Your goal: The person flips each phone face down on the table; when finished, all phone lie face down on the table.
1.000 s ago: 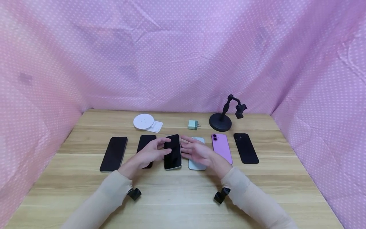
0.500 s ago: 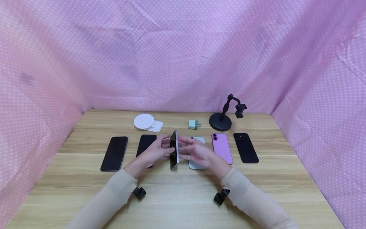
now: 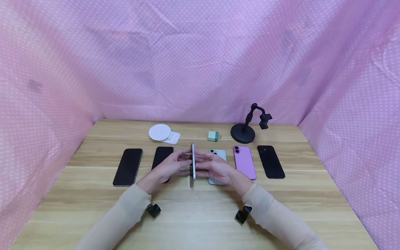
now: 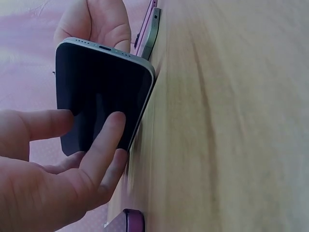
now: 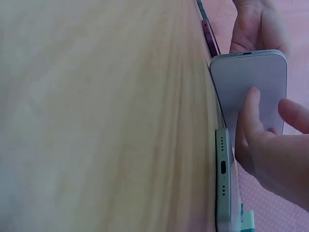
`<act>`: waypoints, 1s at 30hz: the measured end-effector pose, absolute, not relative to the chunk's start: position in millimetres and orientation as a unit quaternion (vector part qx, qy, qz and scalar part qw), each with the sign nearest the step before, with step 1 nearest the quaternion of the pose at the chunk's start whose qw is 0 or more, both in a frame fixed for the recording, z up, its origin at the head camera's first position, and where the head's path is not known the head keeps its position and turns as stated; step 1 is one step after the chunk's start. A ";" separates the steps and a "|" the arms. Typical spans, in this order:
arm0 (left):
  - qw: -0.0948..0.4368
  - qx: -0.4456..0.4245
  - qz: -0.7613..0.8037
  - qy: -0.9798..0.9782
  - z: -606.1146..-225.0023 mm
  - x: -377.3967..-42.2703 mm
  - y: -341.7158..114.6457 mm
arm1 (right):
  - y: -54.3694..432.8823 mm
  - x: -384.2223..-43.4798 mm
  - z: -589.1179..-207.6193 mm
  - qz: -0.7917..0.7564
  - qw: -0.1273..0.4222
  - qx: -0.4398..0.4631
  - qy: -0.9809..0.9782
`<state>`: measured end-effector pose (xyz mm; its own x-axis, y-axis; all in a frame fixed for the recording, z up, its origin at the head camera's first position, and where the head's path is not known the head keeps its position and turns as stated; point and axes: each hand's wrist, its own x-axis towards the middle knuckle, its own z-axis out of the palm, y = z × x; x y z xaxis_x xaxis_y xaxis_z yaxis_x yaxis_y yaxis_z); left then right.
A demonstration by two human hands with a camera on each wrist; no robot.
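From where I stand, the step in hand looks like steadying a silver-edged phone [image 3: 193, 171] upright on its long side. It is about midway between the left and right edges of the wooden table [image 3: 200, 215], seemingly resting on the wood, though its lower side is hard to see. The left hand [image 3: 169, 167], fingers loosely spread, lies against the dark screen [image 4: 91, 72]; the right hand [image 3: 217, 168], fingers extended, meets the pale back [image 5: 231, 77] — neither pinches it alone, so the two make a clamp between them.

Beyond, towards the table's far edge, are a white round charger [image 3: 159, 132] and a green plug adapter [image 3: 213, 135]. A black phone [image 3: 163, 153] and a pale phone [image 3: 221, 153] lie partly under the hands (close quarters, that).

I'd say the next move calls for even pressure from both sides — ease one hand first and it could tip.
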<state>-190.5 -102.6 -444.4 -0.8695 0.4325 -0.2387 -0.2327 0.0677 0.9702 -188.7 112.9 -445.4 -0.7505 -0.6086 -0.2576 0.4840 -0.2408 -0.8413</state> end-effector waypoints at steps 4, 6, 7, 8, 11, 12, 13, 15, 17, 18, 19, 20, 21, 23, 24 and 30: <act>0.249 0.068 0.690 0.676 -442.1 -191.2 -103.1 | 112.2 -189.2 -443.6 -0.780 0.347 -0.043 0.519; 0.250 0.069 0.694 0.672 -440.4 -192.5 -101.7 | 113.9 -190.2 -440.4 -0.780 0.347 -0.036 0.519; 0.252 0.070 0.696 0.669 -439.7 -193.2 -100.8 | 115.3 -190.7 -438.8 -0.780 0.347 -0.034 0.519; 0.253 0.072 0.698 0.666 -438.5 -193.6 -99.7 | 116.8 -191.1 -437.2 -0.780 0.347 -0.033 0.520; 0.259 0.075 0.704 0.657 -436.1 -194.1 -97.1 | 120.6 -192.3 -434.2 -0.779 0.349 -0.031 0.520; 0.260 0.075 0.706 0.655 -436.1 -193.9 -97.1 | 121.0 -192.3 -434.0 -0.778 0.350 -0.032 0.521; 0.261 0.076 0.707 0.653 -436.1 -193.5 -97.6 | 120.9 -192.2 -434.1 -0.776 0.353 -0.035 0.522; 0.262 0.073 0.709 0.651 -436.3 -192.7 -99.2 | 119.4 -192.1 -434.6 -0.774 0.357 -0.040 0.522; 0.261 0.072 0.710 0.650 -436.9 -191.5 -101.7 | 117.1 -191.9 -435.5 -0.771 0.359 -0.042 0.524; 0.260 0.072 0.711 0.650 -437.3 -191.0 -103.1 | 115.7 -191.7 -436.0 -0.769 0.358 -0.043 0.528; 0.260 0.071 0.711 0.650 -437.5 -190.3 -104.6 | 114.3 -191.5 -436.7 -0.766 0.356 -0.045 0.533; 0.260 0.068 0.711 0.650 -437.5 -189.6 -106.2 | 112.8 -191.4 -437.4 -0.764 0.356 -0.042 0.536; 0.260 0.064 0.712 0.649 -437.7 -188.8 -107.9 | 111.4 -191.3 -438.1 -0.761 0.355 -0.041 0.542; 0.260 0.060 0.710 0.651 -438.6 -187.1 -111.9 | 108.6 -190.9 -439.7 -0.753 0.356 -0.042 0.552; 0.260 0.058 0.710 0.651 -438.9 -186.3 -113.9 | 107.1 -190.7 -440.4 -0.750 0.357 -0.043 0.555; 0.263 0.057 0.711 0.649 -436.8 -185.0 -118.3 | 105.8 -189.3 -437.1 -0.741 0.360 -0.043 0.565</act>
